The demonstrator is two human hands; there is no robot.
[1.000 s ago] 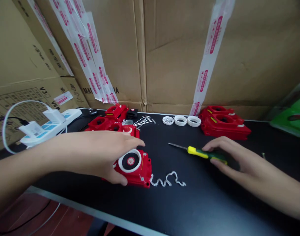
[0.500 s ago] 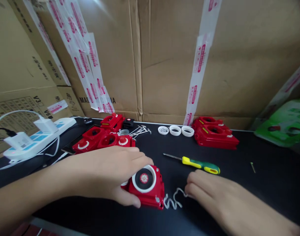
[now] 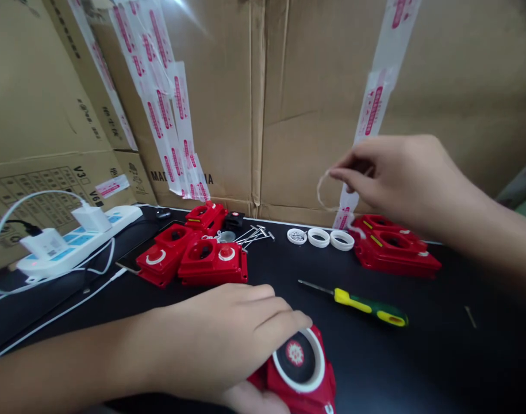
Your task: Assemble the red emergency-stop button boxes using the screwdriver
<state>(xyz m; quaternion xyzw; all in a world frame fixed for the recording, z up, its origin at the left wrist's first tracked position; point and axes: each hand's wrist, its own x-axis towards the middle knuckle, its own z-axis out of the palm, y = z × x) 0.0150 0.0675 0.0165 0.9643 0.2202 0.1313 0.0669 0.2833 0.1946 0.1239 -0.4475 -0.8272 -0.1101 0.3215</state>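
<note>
My left hand is wrapped over a red plastic box low in the head view. A black round dial inside a white ring faces up on its top. The hand's palm hides the box's left part, and the picture's lower edge cuts off its near side. Up at the right, in front of the cardboard, my right hand pinches a thin whitish string. The string hangs in a loose curve toward the red parts behind it, blurred by motion.
A yellow-green screwdriver and a small screw lie on the black table. Behind are white rings, metal T-shaped pins, red boxes at left and right. A power strip sits left; cardboard walls the back.
My right hand has risen from the table, lifting the string that lay beside the box. My left hand and the box now appear lower and farther right. The camera view has shifted somewhat.
</note>
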